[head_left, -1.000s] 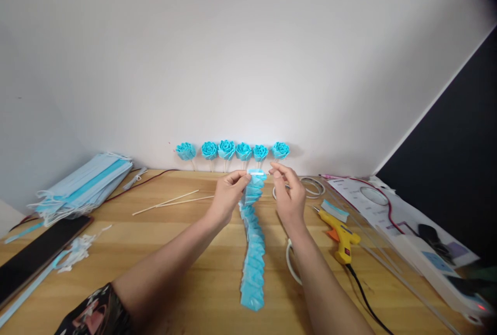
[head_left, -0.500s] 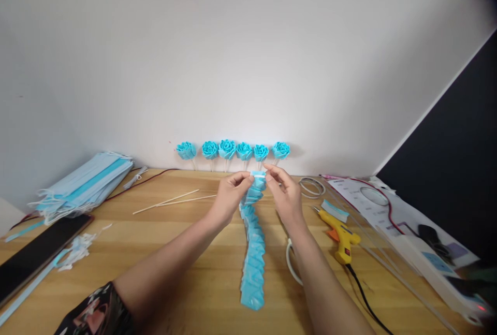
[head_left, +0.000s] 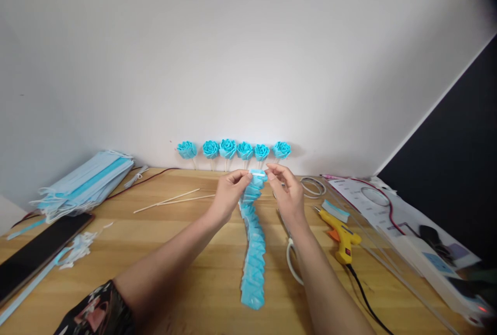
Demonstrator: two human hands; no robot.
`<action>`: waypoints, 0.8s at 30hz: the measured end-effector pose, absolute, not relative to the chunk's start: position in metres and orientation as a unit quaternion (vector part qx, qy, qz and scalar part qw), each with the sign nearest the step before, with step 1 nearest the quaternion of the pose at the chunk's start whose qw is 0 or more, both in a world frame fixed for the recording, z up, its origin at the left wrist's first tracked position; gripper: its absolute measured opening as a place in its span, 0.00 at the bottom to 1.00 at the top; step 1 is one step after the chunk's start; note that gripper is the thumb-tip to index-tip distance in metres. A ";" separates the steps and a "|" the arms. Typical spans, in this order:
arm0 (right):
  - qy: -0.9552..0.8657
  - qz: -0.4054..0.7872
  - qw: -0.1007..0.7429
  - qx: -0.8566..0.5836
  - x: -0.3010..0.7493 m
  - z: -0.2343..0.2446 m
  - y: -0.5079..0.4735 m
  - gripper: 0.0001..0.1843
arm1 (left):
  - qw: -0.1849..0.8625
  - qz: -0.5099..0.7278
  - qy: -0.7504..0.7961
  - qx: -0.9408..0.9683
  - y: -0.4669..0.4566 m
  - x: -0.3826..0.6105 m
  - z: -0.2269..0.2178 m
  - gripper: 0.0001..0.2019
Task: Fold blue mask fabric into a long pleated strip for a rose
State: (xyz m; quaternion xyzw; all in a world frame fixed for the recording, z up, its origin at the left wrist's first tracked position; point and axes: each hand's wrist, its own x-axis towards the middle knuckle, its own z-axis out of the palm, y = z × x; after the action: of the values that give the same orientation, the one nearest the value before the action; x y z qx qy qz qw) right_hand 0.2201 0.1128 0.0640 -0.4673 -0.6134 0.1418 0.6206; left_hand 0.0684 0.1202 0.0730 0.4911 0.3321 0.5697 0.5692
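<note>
A long strip of folded blue mask fabric [head_left: 253, 252] runs down the middle of the wooden table [head_left: 186, 257], its far end lifted. My left hand [head_left: 228, 196] pinches the left side of that top end between thumb and forefinger. My right hand [head_left: 286, 192] pinches the right side of the same end. A small white band shows between the two pinches. Behind my hands, several blue fabric roses on sticks [head_left: 234, 149] lean against the white wall.
A stack of blue face masks [head_left: 83, 185] lies at the far left, with a dark phone-like slab [head_left: 37, 251] and white ear-loop scraps [head_left: 79, 246] nearer. Two thin wooden sticks [head_left: 171, 201] lie left of centre. A yellow glue gun [head_left: 341, 234] with a black cord, wire loops and a power strip [head_left: 435, 267] crowd the right.
My right hand has moved left and closed its fingers on the strip's top end, which a second ago it only hovered beside. The left hand has held its pinch.
</note>
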 end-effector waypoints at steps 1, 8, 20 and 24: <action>-0.627 0.106 0.618 -0.463 0.220 0.064 0.113 0.12 | 0.569 0.570 0.333 0.491 0.121 0.068 0.073 0.18; -0.713 -0.101 0.565 -0.404 0.223 0.066 0.115 0.04 | 0.562 0.571 0.335 0.496 0.123 0.068 0.072 0.17; -0.703 0.011 0.574 -0.419 0.222 0.062 0.118 0.07 | 0.584 0.551 0.342 0.489 0.120 0.070 0.072 0.17; -0.680 0.140 0.585 -0.419 0.222 0.059 0.120 0.10 | 0.583 0.552 0.352 0.482 0.121 0.071 0.071 0.17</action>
State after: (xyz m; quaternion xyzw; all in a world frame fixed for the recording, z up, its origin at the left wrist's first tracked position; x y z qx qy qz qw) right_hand 0.2215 0.1204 0.0595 -0.4187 -0.6800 0.1402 0.5853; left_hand 0.0706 0.1212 0.0707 0.4815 0.3520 0.5520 0.5827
